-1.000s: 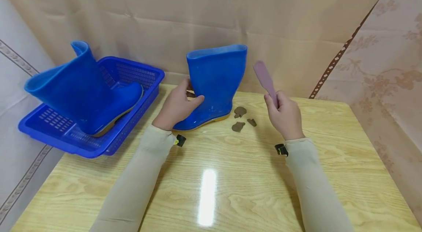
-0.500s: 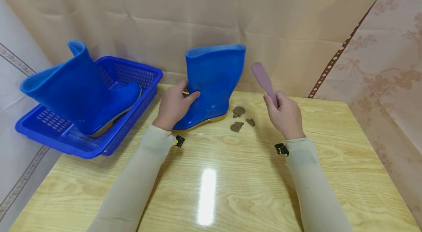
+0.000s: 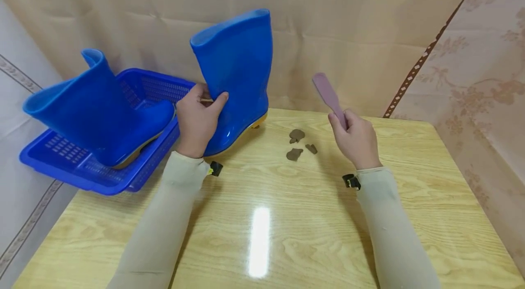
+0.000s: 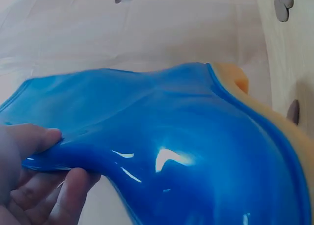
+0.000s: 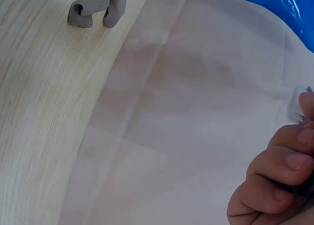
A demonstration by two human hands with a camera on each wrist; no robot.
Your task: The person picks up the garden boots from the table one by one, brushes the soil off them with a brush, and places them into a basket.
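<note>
In the head view my left hand (image 3: 198, 118) grips a blue rubber boot (image 3: 242, 65) at the front of its shaft, thumb on the near side. The boot is tilted, its yellow-edged heel raised off the table; whether the toe touches is unclear. The left wrist view shows thumb and fingers pinching the glossy boot (image 4: 171, 131). My right hand (image 3: 356, 139) holds a slim purple brush (image 3: 326, 90) by its handle, apart from the boot. Pale bristles of the brush (image 5: 296, 107) show in the right wrist view. Several brown, clay-like pieces (image 3: 294, 154) lie on the table between the hands.
A blue plastic basket (image 3: 133, 182) stands at the table's left, with a second blue boot (image 3: 110, 116) leaning in it. The wood-grain table (image 3: 320, 229) ends at a beige curtain (image 3: 348, 29) behind. A small brown bit (image 3: 257, 126) shows beneath the raised heel.
My left hand has raised and tilted the boot, moving it left and up from where it stood on the table. The right hand and brush have hardly moved.
</note>
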